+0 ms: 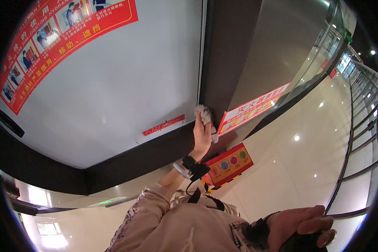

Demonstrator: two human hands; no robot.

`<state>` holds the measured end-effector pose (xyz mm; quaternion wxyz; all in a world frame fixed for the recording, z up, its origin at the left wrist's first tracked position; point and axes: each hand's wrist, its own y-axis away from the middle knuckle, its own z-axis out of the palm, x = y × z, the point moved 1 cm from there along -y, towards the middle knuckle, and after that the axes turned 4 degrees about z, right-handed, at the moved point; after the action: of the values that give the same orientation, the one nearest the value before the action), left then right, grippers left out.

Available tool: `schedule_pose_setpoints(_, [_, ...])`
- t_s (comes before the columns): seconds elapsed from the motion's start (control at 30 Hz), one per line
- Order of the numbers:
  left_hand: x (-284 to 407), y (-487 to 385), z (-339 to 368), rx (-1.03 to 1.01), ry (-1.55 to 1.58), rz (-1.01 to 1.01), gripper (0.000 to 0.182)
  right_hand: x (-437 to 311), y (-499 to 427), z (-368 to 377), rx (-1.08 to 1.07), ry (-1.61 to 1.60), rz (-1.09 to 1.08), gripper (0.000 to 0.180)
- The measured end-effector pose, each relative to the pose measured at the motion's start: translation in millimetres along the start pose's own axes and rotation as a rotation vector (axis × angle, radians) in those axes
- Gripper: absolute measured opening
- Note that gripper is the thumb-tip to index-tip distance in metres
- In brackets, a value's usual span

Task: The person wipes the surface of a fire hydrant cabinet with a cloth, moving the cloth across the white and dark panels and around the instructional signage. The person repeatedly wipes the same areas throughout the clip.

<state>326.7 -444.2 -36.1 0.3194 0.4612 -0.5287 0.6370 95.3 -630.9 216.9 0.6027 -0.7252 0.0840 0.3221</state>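
My left hand grips a fluffy grey-and-white cloth and presses it against the dark frame beside the lower right corner of a white fire hydrant cabinet door. A red strip sticker lies on the door just left of that hand. Around my left wrist sit a black strap with a cable and a pale bangle. Low at the right, my right hand curls its fingers around a black object, mostly hidden and cut off by the view's rim.
A red fire extinguisher box stands on the tiled floor below my left hand. Right of the frame, a red-and-white sign is fixed to a glossy brown wall panel. A railing with panels runs along the far right.
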Motion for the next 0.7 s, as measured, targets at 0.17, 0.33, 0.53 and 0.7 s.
schedule_pose_setpoints(0.17, [116, -70, 10, 0.017, -0.137, 0.625, 0.056, -10, 13, 21, 0.197, 0.179, -0.101, 0.038])
schedule_pose_setpoints(0.33, [99, -69, 15, 0.01, -0.122, 0.637, 0.055, -2, 0, 30, 0.198, 0.3, -0.274, 0.044])
schedule_pose_setpoints(0.53, [54, -26, 8, -0.056, -0.032, 0.475, 0.05, 6, -5, 45, 0.38, 0.392, -0.565, 0.043])
schedule_pose_setpoints(0.7, [151, -89, 7, -0.065, -0.14, 0.787, 0.051, -20, 17, 40, 0.362, 0.202, -0.205, 0.029])
